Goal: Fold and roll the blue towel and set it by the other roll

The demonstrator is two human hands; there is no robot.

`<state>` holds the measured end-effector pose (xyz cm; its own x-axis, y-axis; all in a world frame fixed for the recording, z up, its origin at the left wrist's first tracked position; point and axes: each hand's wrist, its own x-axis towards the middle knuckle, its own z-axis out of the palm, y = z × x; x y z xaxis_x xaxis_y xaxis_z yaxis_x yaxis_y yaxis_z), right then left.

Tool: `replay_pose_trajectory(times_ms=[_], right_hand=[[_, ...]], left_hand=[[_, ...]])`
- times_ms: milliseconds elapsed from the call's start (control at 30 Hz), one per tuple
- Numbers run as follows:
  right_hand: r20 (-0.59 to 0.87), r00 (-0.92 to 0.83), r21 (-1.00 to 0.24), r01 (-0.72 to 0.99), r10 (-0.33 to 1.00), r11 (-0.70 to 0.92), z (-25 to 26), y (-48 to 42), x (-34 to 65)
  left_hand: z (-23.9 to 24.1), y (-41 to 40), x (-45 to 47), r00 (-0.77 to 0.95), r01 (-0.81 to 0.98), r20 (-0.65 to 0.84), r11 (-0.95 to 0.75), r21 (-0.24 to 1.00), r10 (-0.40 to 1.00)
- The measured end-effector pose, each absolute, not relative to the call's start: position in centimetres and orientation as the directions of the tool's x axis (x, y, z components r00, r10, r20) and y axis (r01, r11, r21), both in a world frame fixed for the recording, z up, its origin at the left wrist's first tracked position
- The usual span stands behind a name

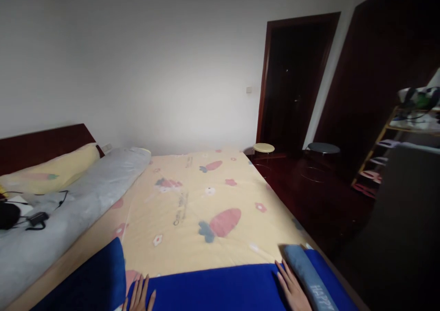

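On the bed, near its foot, both hands lie flat with fingers spread on a deep blue blanket: left hand by a raised fold, right hand beside its grey-blue lettered band.

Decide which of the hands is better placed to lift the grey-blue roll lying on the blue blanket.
Probably the right hand: it lies flat on the blue blanket beside the grey-blue roll. The left hand is far across it.
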<state>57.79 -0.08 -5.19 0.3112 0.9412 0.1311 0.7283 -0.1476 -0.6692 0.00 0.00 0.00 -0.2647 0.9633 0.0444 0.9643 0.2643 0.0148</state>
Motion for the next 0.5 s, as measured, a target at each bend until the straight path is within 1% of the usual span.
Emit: replay_pose_trajectory(times_ms=[100,167,233,300,367,433,467,500], right_hand=[[0.178,0.276,-0.626,0.773,0.945,-0.108,-5.6,-0.5,57.3],[0.216,0.26,-0.591,0.802,0.941,-0.086,-6.2,-0.6,57.1],[0.215,0.24,-0.557,0.827,0.947,-0.083,-6.8,-0.4,57.3],[0.17,0.223,-0.521,0.847,0.96,-0.105,-7.0,0.3,58.1],[0.058,0.208,-0.472,0.868,0.976,-0.157,-6.3,1.3,59.0],[-0.059,0.213,-0.422,0.88,0.975,-0.218,-4.9,2.1,59.3],[-0.092,0.226,-0.402,0.882,0.97,-0.244,-4.1,2.3,59.0],[-0.087,0.245,-0.383,0.887,0.966,-0.26,-3.3,2.1,58.2]], left_hand=[[-0.5,-0.2,-0.4,-0.298,0.951,0.059,0.302,-0.071,0.953],[-0.9,-0.1,-0.4,-0.319,0.94,0.076,0.326,-0.103,0.945],[-0.8,0.5,-0.6,-0.35,0.932,0.008,0.349,-0.099,0.937],[0.4,1.3,-1.0,-0.351,0.936,-0.138,0.345,-0.066,0.926],[2.4,1.7,-1.1,-0.335,0.94,-0.262,0.339,-0.031,0.905],[4.7,1.4,-0.2,-0.338,0.938,-0.273,0.346,-0.022,0.901],[5.6,1.0,0.8,-0.327,0.942,-0.252,0.334,-0.014,0.911],[6.2,0.3,2.2,-0.293,0.954,-0.225,0.301,-0.002,0.929]])
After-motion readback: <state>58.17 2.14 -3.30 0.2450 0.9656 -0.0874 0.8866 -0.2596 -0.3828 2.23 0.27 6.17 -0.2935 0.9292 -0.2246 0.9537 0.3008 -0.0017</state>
